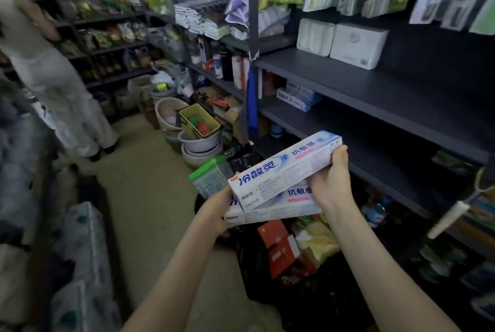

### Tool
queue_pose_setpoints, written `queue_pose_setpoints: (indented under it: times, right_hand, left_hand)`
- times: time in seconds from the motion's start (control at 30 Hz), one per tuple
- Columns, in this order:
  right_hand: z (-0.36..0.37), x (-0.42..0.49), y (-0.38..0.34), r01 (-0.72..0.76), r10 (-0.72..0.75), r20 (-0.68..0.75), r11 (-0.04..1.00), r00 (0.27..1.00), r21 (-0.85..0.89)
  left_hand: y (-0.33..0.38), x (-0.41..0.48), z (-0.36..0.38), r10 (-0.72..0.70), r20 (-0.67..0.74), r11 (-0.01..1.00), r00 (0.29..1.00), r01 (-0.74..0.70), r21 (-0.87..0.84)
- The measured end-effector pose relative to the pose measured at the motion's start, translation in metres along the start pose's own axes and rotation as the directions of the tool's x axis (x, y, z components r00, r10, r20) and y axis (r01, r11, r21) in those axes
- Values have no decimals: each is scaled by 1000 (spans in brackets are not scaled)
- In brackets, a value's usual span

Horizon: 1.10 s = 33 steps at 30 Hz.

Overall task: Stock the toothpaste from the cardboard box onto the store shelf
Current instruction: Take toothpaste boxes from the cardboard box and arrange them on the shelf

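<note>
Toothpaste cartons [284,168], two stacked, hang before the store shelf [375,128]; the right hand [330,181] grips the upper one's end, the left hand [217,208] holds the lower. Best slide them in flat beside the stocked cartons [298,96].

Stacked basins [200,144] sit on the floor [150,197] near a green-lidded crate [211,177], orange cartons [280,250] lie nearer, and a person in white [52,76] stands far left.
</note>
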State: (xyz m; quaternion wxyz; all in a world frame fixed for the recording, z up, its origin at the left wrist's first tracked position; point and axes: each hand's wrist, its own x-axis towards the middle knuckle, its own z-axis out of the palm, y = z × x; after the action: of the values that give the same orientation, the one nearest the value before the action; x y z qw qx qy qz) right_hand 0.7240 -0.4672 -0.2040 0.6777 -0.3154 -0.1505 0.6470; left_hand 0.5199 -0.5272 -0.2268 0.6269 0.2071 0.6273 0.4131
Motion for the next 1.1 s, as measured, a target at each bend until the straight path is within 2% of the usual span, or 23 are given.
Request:
queue_pose_setpoints:
  times: [0.07,0.13,0.3,0.5,0.6,0.7,0.77,0.87,0.93,1.0,1.03,1.07,1.1]
  right_hand:
    - [6,34,9,-35,37,96,999,995,-24]
    - [16,69,13,-89,96,112,994,989,-71]
    - [53,155,31,-150,164,12,925,986,-349]
    - [89,256,42,-109,83,-71,809,994,-577]
    - [93,295,48,-179,127,-139,858,982,-482]
    - [79,333,60,-249,176,-269,930,947,-269]
    - [70,352,73,-217,151,-374,966,915,-140]
    - [57,382,97,-75,59,-517,997,854,-9]
    - [49,402,113,-26,39,-562,999,826,32]
    - [47,422,124,-22,98,-497,987,862,156]
    - [43,432,129,2,73,-478,988,875,154]
    - [40,439,135,67,-23,-477,995,878,75]
    - [40,447,141,120,-149,-502,989,852,-89]
  left_hand:
    - [19,25,-8,9,-10,1000,1000,-9,-6]
    - [42,54,-15,25,-4,1000,1000,-25,-18]
    - [114,132,-20,18,-18,1000,1000,-18,12]
    - [192,220,-16,7,-20,999,1000,-6,44]
    - [225,269,-16,17,1,1000,1000,-17,26]
    - [256,330,-22,17,36,995,999,-20,99]
    - [274,371,-25,17,47,986,999,-24,163]
    - [294,436,-29,4,59,969,998,-19,245]
    - [302,473,-29,16,74,960,997,-36,276]
    - [306,507,-27,30,102,955,994,-59,292]
    - [308,523,-25,40,115,953,993,-73,293]
    - [308,536,-23,49,131,953,990,-85,289]
    - [309,548,-20,54,148,956,987,-94,277]
